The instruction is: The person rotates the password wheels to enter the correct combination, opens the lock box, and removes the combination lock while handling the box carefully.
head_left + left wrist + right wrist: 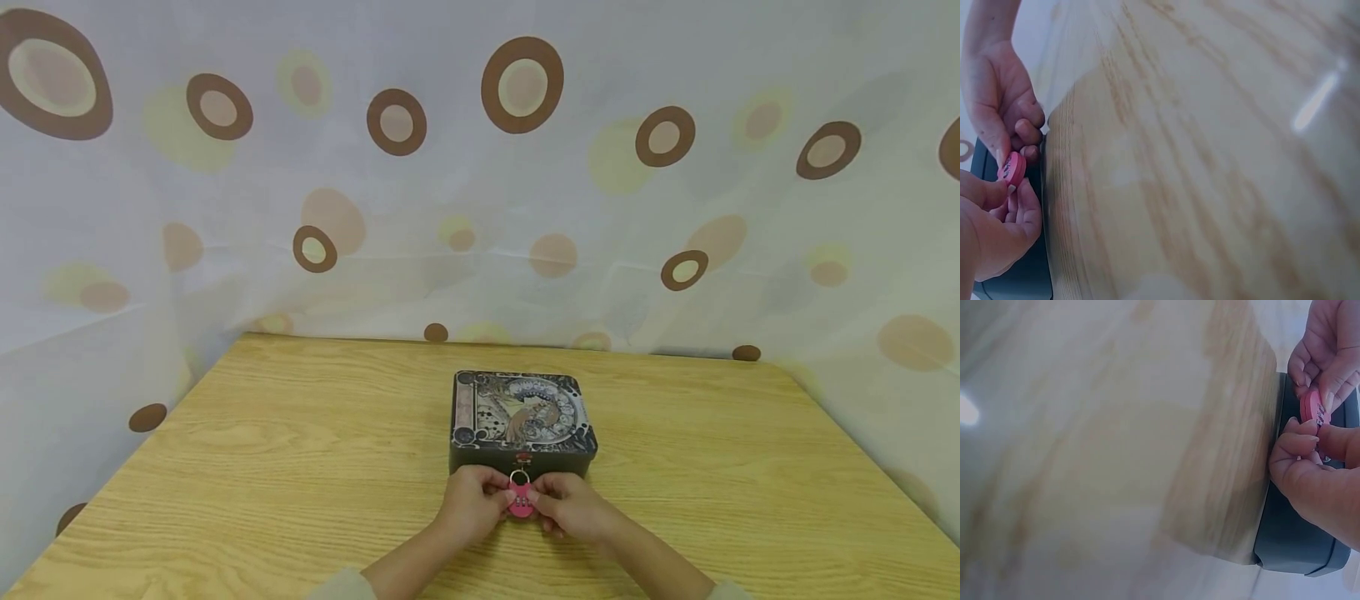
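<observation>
A pink combination padlock (521, 500) with number dials hangs at the front of a dark box (525, 412) whose lid bears an ornate picture. Its metal shackle stands up toward a small red clasp (523, 457) on the box front; whether it is locked is too small to tell. From the left, my left hand (474, 502) pinches the padlock body between thumb and fingers. My right hand (573, 505) pinches the other side, its thumb by the dials. Both wrist views show the pink padlock (1012, 169) between the two hands, close against the box wall (1294, 534).
The box stands on a wood-grain table (300, 450), toward its middle. Behind and at both sides hangs a pale curtain (450, 192) with brown and cream circles. Light glares off the tabletop in the wrist views.
</observation>
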Tool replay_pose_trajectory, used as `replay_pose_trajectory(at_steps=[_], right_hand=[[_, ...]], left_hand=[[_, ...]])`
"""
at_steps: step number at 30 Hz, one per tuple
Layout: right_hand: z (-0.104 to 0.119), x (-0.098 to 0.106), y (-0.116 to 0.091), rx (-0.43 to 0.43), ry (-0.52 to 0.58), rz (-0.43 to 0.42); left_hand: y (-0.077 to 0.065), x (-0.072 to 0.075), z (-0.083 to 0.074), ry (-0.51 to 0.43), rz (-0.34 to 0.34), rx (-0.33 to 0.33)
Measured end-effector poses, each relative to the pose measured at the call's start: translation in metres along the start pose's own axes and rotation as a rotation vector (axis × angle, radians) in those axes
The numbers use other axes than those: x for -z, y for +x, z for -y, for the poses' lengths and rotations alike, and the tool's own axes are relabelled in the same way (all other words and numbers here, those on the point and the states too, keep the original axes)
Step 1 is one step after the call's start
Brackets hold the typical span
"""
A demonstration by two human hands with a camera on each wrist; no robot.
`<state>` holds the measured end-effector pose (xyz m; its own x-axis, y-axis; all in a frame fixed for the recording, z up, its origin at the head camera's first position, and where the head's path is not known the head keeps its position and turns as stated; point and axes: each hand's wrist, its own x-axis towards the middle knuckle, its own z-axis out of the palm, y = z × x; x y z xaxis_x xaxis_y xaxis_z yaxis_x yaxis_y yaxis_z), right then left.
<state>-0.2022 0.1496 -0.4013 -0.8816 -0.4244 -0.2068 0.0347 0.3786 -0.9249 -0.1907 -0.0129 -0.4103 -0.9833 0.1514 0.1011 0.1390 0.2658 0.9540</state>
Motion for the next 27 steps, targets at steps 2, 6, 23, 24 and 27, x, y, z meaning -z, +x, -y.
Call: replay_pose_trajectory(at_steps=[2,6,23,24,27], right_hand=[[-0.0003,0.0002,0.0008,-0.008,0.001,0.005],[0.0,0.0007,0.0019,-0.014,-0.004,0.013],[0.0011,0.0002,0.0017,-0.004,-0.02,0.0],[0.0011,0.0004,0.0014,-0.005,-0.02,-0.001],[0.0014,0.0014,0.0007,-0.014,-0.017,0.002]], left_hand=[[-0.0001,0.0001,0.0002,0.016,-0.003,-0.019],[-0.0002,-0.0002,0.0004,0.034,-0.015,-0.045],[0.0009,-0.0034,0.0027,0.066,-0.036,-0.073],[0.001,-0.0035,0.0029,0.069,-0.036,-0.075],[0.0012,-0.0031,0.003,0.077,-0.031,-0.074]])
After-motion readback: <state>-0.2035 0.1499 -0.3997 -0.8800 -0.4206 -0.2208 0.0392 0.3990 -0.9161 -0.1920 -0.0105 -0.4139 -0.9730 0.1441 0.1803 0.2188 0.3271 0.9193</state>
